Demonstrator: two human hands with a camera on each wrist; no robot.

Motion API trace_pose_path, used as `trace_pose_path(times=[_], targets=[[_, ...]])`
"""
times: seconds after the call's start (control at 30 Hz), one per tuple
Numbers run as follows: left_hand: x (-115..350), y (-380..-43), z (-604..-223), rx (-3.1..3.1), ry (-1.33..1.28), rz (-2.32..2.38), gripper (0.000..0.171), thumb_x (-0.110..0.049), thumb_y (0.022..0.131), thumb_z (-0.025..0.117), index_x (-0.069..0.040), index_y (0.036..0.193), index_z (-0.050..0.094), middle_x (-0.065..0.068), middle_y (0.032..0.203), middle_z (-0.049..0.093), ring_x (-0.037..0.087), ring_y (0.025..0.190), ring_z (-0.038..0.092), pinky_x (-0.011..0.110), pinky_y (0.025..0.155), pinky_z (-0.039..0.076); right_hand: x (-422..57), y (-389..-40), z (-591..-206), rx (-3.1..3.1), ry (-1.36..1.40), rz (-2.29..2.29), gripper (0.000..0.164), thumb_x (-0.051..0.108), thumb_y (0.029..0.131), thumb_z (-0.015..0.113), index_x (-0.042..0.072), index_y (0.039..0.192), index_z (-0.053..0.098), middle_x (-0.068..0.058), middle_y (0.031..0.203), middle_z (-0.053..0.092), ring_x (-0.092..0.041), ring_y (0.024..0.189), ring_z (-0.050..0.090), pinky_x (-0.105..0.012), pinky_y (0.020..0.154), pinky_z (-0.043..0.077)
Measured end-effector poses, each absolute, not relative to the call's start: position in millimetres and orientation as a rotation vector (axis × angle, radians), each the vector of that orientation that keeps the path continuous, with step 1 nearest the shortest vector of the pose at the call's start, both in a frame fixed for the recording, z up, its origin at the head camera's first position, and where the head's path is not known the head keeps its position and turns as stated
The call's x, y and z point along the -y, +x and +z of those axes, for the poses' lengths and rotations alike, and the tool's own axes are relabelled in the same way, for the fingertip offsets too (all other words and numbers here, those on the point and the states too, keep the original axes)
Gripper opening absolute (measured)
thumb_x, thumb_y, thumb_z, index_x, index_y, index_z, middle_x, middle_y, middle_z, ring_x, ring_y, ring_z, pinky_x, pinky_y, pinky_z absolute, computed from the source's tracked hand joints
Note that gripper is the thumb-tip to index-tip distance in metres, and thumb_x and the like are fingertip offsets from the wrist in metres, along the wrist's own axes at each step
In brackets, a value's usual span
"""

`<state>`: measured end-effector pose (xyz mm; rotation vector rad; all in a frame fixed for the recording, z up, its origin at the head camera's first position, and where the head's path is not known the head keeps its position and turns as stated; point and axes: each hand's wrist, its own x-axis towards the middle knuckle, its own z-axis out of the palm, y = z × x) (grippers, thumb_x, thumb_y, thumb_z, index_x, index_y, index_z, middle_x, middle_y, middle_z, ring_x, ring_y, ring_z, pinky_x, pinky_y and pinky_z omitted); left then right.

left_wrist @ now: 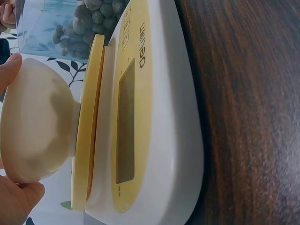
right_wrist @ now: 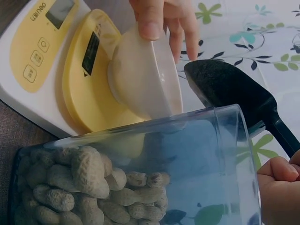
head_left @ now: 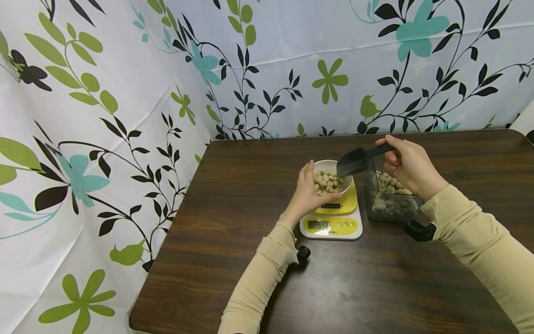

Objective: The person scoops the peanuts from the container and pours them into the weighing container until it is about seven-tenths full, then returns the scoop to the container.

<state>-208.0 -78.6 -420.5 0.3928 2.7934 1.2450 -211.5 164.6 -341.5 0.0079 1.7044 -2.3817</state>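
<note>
A white bowl [head_left: 323, 164] holding shelled-in peanuts [head_left: 327, 183] sits on the yellow plate of a kitchen scale [head_left: 331, 229]. My left hand [head_left: 306, 192] grips the bowl from its left side, fingers at the far rim and thumb at the near rim. In the left wrist view the bowl's foot [left_wrist: 74, 129] rests on the plate. My right hand [head_left: 410, 164] holds a black scoop [head_left: 353, 162] by its handle, its blade tilted down over the bowl's right rim. From the right wrist view, the scoop [right_wrist: 229, 86] hangs beside the bowl; whether anything is inside it is hidden.
Right of the scale stands a clear plastic container [head_left: 392, 214], partly filled with peanuts [right_wrist: 89, 173], below my right hand. The brown wooden table [head_left: 208, 232] meets a patterned curtain [head_left: 267, 69] behind and on the left. Black straps show at both wrists.
</note>
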Motion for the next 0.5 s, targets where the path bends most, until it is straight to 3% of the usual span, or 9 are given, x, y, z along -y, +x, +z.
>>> trace_pose_path(times=[0.5], targets=[[82.8,-210.4,-415.6,-2.794,0.409,1.257,0.113,-0.047,0.071,0.077,-0.018,0.152,0.003,0.013,0.156,0.006,0.030,0.144,0.016,0.050,0.109,0.033,-163.3,-210.6,-339.6,-1.682,0.011,-2.400,0.024,0.036,0.094,0.052,0.014,0.098,0.061,0.005,0.059,0.039,-0.010,0.055,0.030,-0.030,0.057,0.020]])
